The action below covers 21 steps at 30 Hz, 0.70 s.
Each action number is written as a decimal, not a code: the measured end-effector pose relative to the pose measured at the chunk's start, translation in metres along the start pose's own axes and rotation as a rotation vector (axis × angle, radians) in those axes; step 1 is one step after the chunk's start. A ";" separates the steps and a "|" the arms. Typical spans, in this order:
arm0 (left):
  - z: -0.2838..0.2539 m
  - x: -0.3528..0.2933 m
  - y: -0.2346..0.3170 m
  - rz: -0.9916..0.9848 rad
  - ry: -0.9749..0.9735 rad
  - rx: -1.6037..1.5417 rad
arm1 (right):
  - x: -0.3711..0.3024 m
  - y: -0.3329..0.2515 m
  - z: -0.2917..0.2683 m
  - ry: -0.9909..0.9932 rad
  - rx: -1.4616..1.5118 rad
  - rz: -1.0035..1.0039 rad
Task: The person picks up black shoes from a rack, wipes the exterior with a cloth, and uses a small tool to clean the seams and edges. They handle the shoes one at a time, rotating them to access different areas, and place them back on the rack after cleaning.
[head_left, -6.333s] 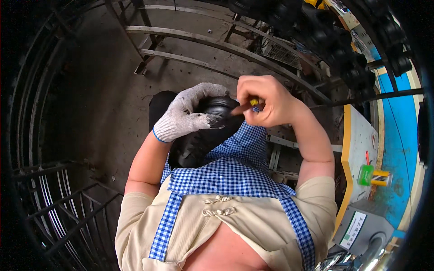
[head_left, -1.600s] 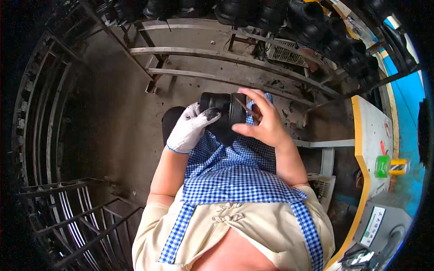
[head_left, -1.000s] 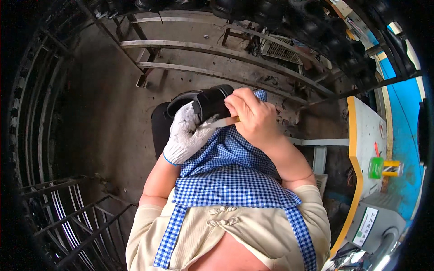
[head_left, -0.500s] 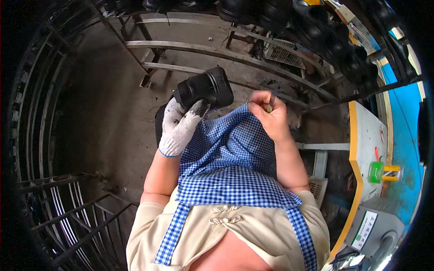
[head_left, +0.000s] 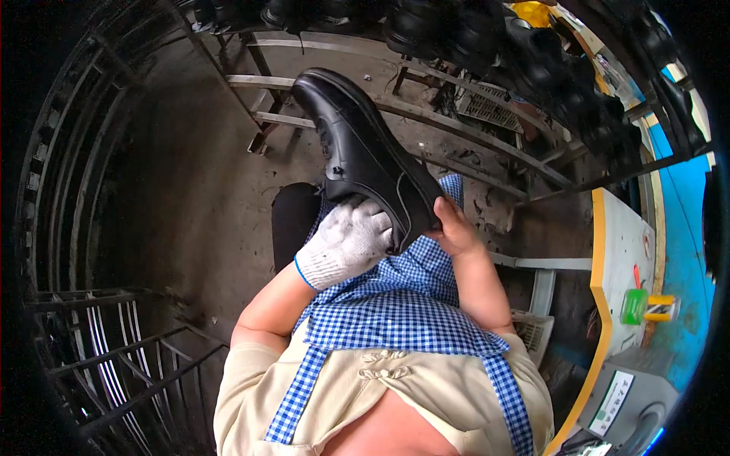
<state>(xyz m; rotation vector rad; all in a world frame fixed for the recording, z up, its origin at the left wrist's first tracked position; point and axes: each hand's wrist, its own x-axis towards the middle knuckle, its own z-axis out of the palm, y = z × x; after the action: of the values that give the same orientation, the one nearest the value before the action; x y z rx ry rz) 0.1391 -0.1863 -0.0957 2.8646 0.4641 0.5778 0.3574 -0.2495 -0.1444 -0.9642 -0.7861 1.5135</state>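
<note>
A black leather shoe (head_left: 357,137) is held up over my lap, tilted, with its toe pointing to the far left and its heel toward me on the right. My left hand (head_left: 346,239), in a white knit glove with a blue cuff edge, is closed at the shoe's opening, its fingertips hidden inside. Against the heel end rests my bare right hand (head_left: 456,229); its thumb shows on the outside, while the other fingers are mostly hidden behind the shoe. A blue checked apron (head_left: 395,304) lies across my lap below both hands.
Rows of black shoes (head_left: 456,34) line a rack along the far side, above metal rails (head_left: 426,110). At the right is a white table with a yellow edge (head_left: 601,251), bearing a green container (head_left: 633,306) and a grey machine (head_left: 635,391). A black metal rack (head_left: 144,365) stands left.
The shoe has swung from end-on to lengthwise, toe to the far left. My right hand, earlier apart and pinching near the apron, has moved onto the heel.
</note>
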 end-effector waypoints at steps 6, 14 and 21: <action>-0.030 -0.023 -0.015 0.113 0.156 -0.454 | -0.009 0.007 0.005 0.102 0.053 -0.073; -0.009 -0.058 -0.028 -0.625 0.198 -1.570 | -0.016 0.008 0.022 0.167 -0.298 -0.307; 0.014 -0.024 0.006 -0.701 0.647 -1.814 | -0.011 0.038 0.051 0.096 -0.359 -0.309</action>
<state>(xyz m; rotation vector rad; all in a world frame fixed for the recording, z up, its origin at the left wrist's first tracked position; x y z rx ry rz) 0.1250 -0.2016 -0.1159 0.7179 0.5173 0.9736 0.2949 -0.2647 -0.1538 -1.1108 -1.1054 1.0714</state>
